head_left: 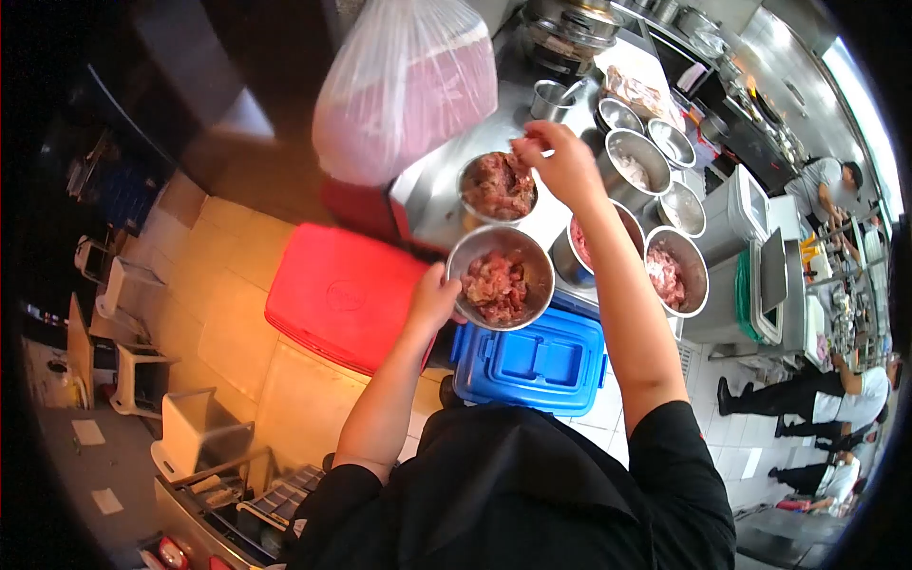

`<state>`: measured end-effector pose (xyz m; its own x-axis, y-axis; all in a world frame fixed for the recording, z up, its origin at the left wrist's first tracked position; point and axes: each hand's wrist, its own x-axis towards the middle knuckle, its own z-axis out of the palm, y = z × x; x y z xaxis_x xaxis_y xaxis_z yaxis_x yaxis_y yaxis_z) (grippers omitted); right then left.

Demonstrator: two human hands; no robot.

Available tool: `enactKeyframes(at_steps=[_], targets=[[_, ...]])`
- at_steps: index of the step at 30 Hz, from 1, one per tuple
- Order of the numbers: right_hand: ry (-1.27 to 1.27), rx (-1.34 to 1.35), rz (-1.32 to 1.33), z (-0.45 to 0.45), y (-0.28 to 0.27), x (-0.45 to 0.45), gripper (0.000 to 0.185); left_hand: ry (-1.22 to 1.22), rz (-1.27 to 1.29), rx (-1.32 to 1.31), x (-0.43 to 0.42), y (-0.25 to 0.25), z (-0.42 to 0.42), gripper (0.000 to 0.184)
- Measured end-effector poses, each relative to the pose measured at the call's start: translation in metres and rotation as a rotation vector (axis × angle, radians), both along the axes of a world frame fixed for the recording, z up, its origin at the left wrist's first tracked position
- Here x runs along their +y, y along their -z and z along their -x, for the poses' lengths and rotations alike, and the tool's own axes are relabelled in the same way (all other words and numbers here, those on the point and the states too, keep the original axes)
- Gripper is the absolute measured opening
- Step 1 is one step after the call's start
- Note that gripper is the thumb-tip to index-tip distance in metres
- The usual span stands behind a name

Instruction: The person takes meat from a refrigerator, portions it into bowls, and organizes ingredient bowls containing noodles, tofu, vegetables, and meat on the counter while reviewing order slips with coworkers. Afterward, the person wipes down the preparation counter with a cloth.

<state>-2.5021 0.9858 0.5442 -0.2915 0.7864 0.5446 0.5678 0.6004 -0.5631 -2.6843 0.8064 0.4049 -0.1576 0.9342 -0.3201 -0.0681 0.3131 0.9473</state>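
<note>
Raw meat (496,285) sits in a steel bowl (540,285), its rim pinched in the left hand (435,299), likely to steady it beside the meat-filled container (472,221). Above, the right hand (567,163) curls its fingers; whether they pinch anything, I can't tell.

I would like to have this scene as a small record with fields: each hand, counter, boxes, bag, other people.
left hand: the left hand holds a metal bowl with cut meat
right hand: the right hand is raised near a second meat bowl; grip unclear
counter: metal counter with several containers
boxes: blue box; red lid
bag: translucent plastic bag, pinkish inside
other people: several people in the background
</note>
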Motion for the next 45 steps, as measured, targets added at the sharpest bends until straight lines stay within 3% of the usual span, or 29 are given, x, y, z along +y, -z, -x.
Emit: enactKeyframes(at_steps=[3,5,6,7,8,10,12,16,19,21,22,23,25,27,28,30,32,34,36,38,40,42,44,45], targets=[[0.051,-0.167,0.126,-0.010,0.007,-0.031,0.032,0.027,-0.048,0.019,0.000,0.001,-0.008,0.016],[-0.033,-0.292,0.425,-0.029,-0.002,-0.080,0.034,0.032,-0.135,0.113,0.001,0.004,-0.018,0.011],[-0.106,-0.399,0.361,-0.044,0.026,-0.093,0.043,0.082,-0.070,0.106,0.000,-0.019,-0.027,0.011],[-0.114,-0.512,0.370,-0.056,0.032,-0.116,0.056,0.125,-0.134,0.263,0.002,-0.013,-0.035,0.012],[-0.098,-0.355,0.265,-0.059,0.049,-0.129,0.059,0.200,-0.225,0.417,0.013,-0.006,-0.032,0.013],[0.036,-0.281,0.121,-0.067,0.086,-0.144,0.051,0.244,-0.439,0.200,0.027,-0.016,-0.057,0.014],[0.196,-0.314,0.249,-0.086,0.084,-0.174,0.042,0.417,-0.430,0.177,0.030,-0.026,-0.089,0.013],[0.461,-0.272,0.395,-0.179,0.112,-0.244,0.027,0.802,-0.296,0.261,0.017,0.002,-0.191,0.009],[0.723,-0.218,0.428,-0.256,0.143,-0.309,0.027,1.043,-0.373,0.349,-0.016,0.027,-0.288,0.008],[0.927,-0.123,0.386,-0.299,0.147,-0.358,0.027,1.176,-0.176,0.252,-0.046,0.041,-0.353,0.011],[0.920,-0.137,0.359,-0.322,0.143,-0.384,0.028,1.232,-0.049,0.192,-0.066,0.036,-0.387,0.013],[0.902,-0.209,0.356,-0.342,0.154,-0.409,0.032,1.278,-0.128,0.113,-0.082,0.041,-0.421,0.016],[0.901,-0.272,0.358,-0.387,0.165,-0.458,0.036,1.359,-0.025,0.096,-0.119,0.044,-0.483,0.019],[0.851,-0.405,0.719,-0.438,0.146,-0.499,0.044,1.406,0.033,0.028,-0.152,0.044,-0.543,0.020],[0.861,-0.409,0.727,-0.463,0.129,-0.515,0.044,1.449,0.029,0.043,-0.164,0.048,-0.569,0.021],[0.898,-0.311,0.798,-0.513,0.098,-0.541,0.049,1.498,0.024,0.061,-0.183,0.053,-0.615,0.021],[0.951,-0.222,0.659,-0.568,0.110,-0.569,0.047,1.573,0.005,0.089,-0.197,0.056,-0.665,0.021],[1.237,-0.092,0.462,-0.625,0.119,-0.592,0.043,1.604,-0.022,0.127,-0.206,0.053,-0.713,0.021],[1.382,-0.087,0.471,-0.683,0.126,-0.620,0.039,1.635,-0.053,0.163,-0.215,0.054,-0.765,0.021],[1.429,0.016,0.795,-0.750,0.157,-0.650,0.037,1.671,-0.039,0.125,-0.221,0.062,-0.822,0.022],[1.274,0.275,0.791,-0.806,0.178,-0.684,0.037,1.713,-0.054,0.106,-0.234,0.078,-0.894,0.021],[1.344,0.621,0.830,-0.845,0.190,-0.720,0.037,1.862,-0.006,0.003,-0.267,0.075,-0.961,0.019],[1.503,0.672,0.697,-0.875,0.210,-0.765,0.035,2.050,-0.125,0.042,-0.302,0.075,-1.031,0.020],[1.511,0.675,0.696,-0.889,0.216,-0.791,0.035,2.118,-0.008,0.010,-0.322,0.074,-1.067,0.024]])
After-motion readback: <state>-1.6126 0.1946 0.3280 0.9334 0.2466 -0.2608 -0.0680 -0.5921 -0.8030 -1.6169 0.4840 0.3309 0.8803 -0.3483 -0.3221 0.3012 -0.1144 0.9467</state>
